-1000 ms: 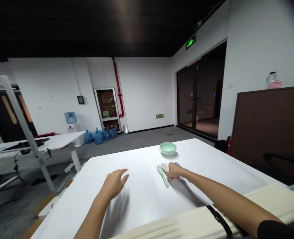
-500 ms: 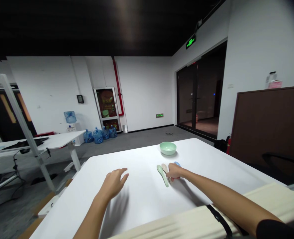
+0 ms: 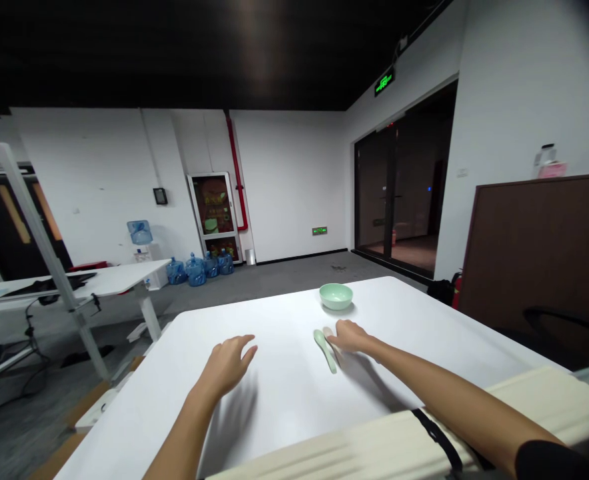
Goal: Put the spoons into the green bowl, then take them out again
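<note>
Beige spoon, bowl away, under right hand

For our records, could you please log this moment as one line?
left hand: open | right hand: on beige spoon | beside: green spoon | green bowl

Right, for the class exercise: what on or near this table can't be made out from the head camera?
Head view:
- Middle of the pale beige spoon: covered by the right hand.
- Underside of that palm: hidden, so whether it holds anything is unclear.
- Writing on the pink label on the clear bottle: too small to read.
</note>
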`<state>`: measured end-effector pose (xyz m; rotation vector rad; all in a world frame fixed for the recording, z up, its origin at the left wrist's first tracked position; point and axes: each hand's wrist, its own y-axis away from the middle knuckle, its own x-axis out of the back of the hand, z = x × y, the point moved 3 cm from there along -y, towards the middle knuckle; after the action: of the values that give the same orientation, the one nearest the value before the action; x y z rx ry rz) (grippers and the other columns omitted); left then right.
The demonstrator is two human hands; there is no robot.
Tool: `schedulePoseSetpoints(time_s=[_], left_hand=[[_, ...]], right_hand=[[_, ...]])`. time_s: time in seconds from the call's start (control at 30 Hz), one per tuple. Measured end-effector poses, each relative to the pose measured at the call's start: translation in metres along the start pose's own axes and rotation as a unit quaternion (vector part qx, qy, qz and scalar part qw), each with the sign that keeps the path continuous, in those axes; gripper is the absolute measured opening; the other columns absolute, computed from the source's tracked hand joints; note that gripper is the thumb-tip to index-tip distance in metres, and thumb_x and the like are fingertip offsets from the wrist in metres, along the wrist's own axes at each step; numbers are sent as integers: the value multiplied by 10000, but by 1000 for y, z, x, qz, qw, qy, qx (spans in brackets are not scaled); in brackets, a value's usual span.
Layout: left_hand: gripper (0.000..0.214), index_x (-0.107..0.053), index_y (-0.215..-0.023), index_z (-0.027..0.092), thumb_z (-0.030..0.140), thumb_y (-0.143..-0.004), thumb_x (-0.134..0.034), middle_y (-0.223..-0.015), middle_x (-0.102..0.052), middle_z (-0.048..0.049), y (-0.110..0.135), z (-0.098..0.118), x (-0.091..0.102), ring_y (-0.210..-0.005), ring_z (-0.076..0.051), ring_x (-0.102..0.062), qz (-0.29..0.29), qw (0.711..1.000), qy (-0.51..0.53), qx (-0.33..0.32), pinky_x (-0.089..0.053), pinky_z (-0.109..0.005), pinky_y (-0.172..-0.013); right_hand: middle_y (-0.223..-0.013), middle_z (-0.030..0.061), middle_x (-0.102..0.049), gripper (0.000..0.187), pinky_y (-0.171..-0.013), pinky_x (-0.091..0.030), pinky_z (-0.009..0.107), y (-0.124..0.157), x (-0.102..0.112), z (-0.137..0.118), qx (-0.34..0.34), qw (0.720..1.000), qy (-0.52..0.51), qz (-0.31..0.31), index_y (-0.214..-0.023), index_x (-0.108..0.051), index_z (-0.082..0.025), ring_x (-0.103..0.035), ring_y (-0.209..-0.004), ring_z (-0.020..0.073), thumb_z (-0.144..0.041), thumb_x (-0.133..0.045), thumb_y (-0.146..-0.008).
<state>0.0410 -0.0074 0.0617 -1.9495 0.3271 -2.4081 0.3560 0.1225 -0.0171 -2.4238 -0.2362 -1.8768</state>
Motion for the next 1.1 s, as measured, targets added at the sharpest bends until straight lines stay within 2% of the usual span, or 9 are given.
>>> schedulePoseSetpoints(time_s=[0.07,0.3,0.47,0.57,0.67,0.73,0.83,0.97,1.1], left_hand=[[503,-596,-1332,218,461,-965,-351,-1365,-641,-74,0,0,0,-1271,-259,-577,-1,1000,-1,-1,-433,-385,-1032],[506,-600,-1329,226,473,-963,-353,-1371,-638,-71,0,1,1,-1282,-266,-569,1,1000,2,2,-435,-390,-1033],[509,-607,-1323,239,493,-957,-359,-1365,-642,-68,-1,-2,-2,-1276,-269,-573,6,1000,5,0,-438,-391,-1036],[502,-607,-1321,248,488,-958,-357,-1365,-643,-61,-2,-3,-3,-1278,-263,-572,6,1000,4,0,-437,-384,-1039],[508,-602,-1325,238,485,-958,-353,-1371,-638,-66,-2,-3,-2,-1271,-266,-577,2,1000,1,1,-440,-392,-1037],[514,-600,-1328,230,485,-959,-349,-1373,-636,-73,-2,-3,-1,-1271,-271,-577,1,1000,0,1,-442,-399,-1036],[516,-603,-1327,228,487,-958,-350,-1365,-642,-77,-1,-2,-1,-1263,-275,-582,2,1000,1,0,-445,-406,-1033],[514,-610,-1320,231,486,-955,-354,-1361,-644,-75,-1,-1,0,-1262,-273,-581,4,1000,4,-4,-442,-403,-1037],[507,-612,-1317,241,486,-954,-356,-1366,-642,-67,-1,-1,0,-1265,-272,-581,7,1000,3,-3,-440,-405,-1039]], right_hand=[[-877,148,-720,366,-583,-372,249,1,0,-5,9,1000,13,27,-776,-684,-133,-676,-784,217,-462,-544,-851],[-939,133,-702,280,-636,-380,274,6,-14,-25,51,998,37,4,-859,-634,-155,-663,-841,249,-426,-613,-792],[-1059,129,-682,359,-661,-404,273,11,-23,-31,31,999,23,-6,-1031,-571,-172,-652,-891,241,-321,-677,-721],[-1024,121,-687,325,-616,-399,253,11,-24,-33,5,999,-25,-23,-985,-590,-160,-653,-817,212,-293,-689,-705],[-828,90,-691,194,-577,-378,231,10,-14,-36,12,995,-89,-43,-768,-628,-137,-630,-702,168,-318,-682,-721],[-714,63,-671,222,-558,-358,215,9,-1,-36,35,991,-125,-32,-649,-620,-139,-609,-664,142,-338,-662,-739],[-670,45,-667,254,-523,-331,204,7,23,-30,54,986,-159,10,-617,-621,-149,-592,-653,128,-359,-641,-757],[-639,38,-662,294,-521,-329,203,5,48,-7,47,987,-144,56,-590,-605,-156,-582,-639,128,-376,-626,-784],[-657,46,-679,324,-554,-349,203,1,58,31,21,989,-129,66,-580,-596,-161,-600,-661,138,-399,-630,-798]])
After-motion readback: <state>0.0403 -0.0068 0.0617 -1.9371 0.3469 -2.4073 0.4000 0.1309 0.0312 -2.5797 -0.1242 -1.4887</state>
